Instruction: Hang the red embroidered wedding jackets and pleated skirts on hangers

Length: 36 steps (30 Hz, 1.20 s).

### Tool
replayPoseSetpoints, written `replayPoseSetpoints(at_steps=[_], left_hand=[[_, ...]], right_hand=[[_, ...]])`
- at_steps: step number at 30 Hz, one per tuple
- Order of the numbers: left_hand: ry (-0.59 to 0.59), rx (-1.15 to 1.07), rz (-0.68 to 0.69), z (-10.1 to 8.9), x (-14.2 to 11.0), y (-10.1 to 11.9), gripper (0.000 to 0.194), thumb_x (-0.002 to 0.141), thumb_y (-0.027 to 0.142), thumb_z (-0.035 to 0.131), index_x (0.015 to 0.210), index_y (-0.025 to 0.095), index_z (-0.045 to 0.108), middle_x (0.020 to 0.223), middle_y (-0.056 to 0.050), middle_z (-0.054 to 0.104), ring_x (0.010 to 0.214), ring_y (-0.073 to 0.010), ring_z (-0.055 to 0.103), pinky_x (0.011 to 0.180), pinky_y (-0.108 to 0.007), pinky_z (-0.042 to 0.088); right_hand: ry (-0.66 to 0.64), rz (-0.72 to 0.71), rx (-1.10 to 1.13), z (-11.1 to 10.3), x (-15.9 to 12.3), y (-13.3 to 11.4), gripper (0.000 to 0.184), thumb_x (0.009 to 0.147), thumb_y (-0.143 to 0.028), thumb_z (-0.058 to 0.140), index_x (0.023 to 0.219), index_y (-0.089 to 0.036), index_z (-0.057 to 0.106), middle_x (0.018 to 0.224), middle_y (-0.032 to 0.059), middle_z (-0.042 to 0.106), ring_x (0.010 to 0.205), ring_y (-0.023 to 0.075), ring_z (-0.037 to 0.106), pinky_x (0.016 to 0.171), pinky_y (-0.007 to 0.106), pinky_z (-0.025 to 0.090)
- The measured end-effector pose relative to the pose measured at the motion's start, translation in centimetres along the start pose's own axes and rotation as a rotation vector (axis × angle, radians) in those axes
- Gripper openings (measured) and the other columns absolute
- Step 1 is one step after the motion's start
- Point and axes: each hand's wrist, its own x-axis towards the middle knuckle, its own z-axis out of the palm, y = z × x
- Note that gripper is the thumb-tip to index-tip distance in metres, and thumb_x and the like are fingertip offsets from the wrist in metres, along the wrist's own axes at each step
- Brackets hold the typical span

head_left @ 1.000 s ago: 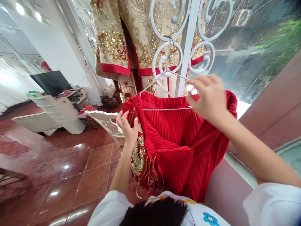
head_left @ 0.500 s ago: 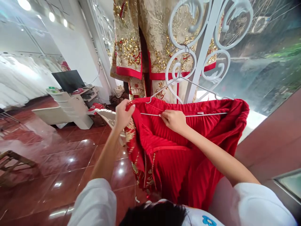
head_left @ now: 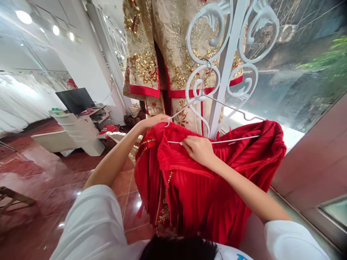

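Observation:
A red pleated skirt [head_left: 206,202] with gold trim hangs in front of me on a white wire hanger [head_left: 233,139]. The hanger's hook sits on a scroll of the white metal rack [head_left: 227,50]. My left hand [head_left: 156,121] is closed on the skirt's waistband at the hanger's left end, its fingertips partly hidden. My right hand [head_left: 199,148] is closed round the hanger's lower bar near the middle, inside the skirt's open waist. On the right, the waistband is bunched over the other end of the hanger.
Behind the hanger hangs a cream and gold embroidered garment [head_left: 176,50] with red borders. A window fills the right side, above a reddish panel [head_left: 311,162]. To the left stand a desk [head_left: 77,131] with a monitor [head_left: 75,100] and a wooden stool [head_left: 13,198].
My left hand has moved right and inward to the hanger's left end, drawing the waistband with it. The skirt's left side has shifted and bunched. My right hand keeps its hold on the bar.

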Motion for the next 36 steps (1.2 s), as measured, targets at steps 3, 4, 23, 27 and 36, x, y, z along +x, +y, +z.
replayPoseSetpoints(at_steps=[3,4,23,27,36], left_hand=[[-0.156,-0.075,-0.024,-0.1,-2.5,-0.1,0.048,0.077,0.061,0.049,0.078,0.017,0.068,0.078,-0.01,0.069,0.076,-0.0216,0.065,0.07,-0.032,0.051],[-0.143,-0.078,-0.018,-0.4,-3.4,0.2,0.054,0.081,0.063,0.039,0.082,0.017,0.068,0.082,-0.011,0.07,0.08,-0.0214,0.066,0.072,-0.032,0.051],[0.136,0.697,0.464,16.6,-4.5,8.3,0.03,0.095,0.031,0.035,0.098,0.019,0.062,0.089,-0.007,0.069,0.079,-0.0203,0.063,0.062,-0.03,0.038],[0.085,0.667,0.394,17.2,-4.5,8.0,0.028,0.096,0.029,0.036,0.091,0.022,0.062,0.085,-0.003,0.07,0.075,-0.0182,0.064,0.053,-0.028,0.028],[0.012,0.624,0.351,16.9,-4.7,8.4,0.034,0.097,0.034,0.032,0.087,0.023,0.062,0.084,-0.001,0.071,0.078,-0.0185,0.065,0.055,-0.027,0.028]], right_hand=[[-0.028,0.038,0.007,0.6,0.6,0.0,0.034,0.096,-0.03,0.037,0.08,-0.017,0.064,0.084,0.0043,0.067,0.075,0.0131,0.058,0.056,0.027,0.02],[-0.037,0.051,0.003,0.8,0.8,-0.2,0.034,0.096,-0.03,0.037,0.081,-0.018,0.064,0.085,0.0044,0.067,0.075,0.0136,0.058,0.056,0.027,0.02],[-0.066,0.696,0.436,-14.5,-8.4,13.6,0.025,0.077,-0.037,0.066,0.089,-0.015,0.07,0.075,0.0029,0.067,0.064,0.0143,0.06,0.06,0.029,0.049],[-0.195,0.886,0.757,-17.7,-7.4,14.9,0.024,0.067,-0.023,0.073,0.087,-0.009,0.072,0.075,0.0038,0.069,0.061,0.0093,0.061,0.061,0.025,0.05],[-0.149,1.069,0.655,-22.6,-6.9,17.2,0.042,0.084,-0.008,0.054,0.126,-0.007,0.058,0.112,0.0157,0.065,0.071,0.005,0.062,0.075,0.021,0.048]])
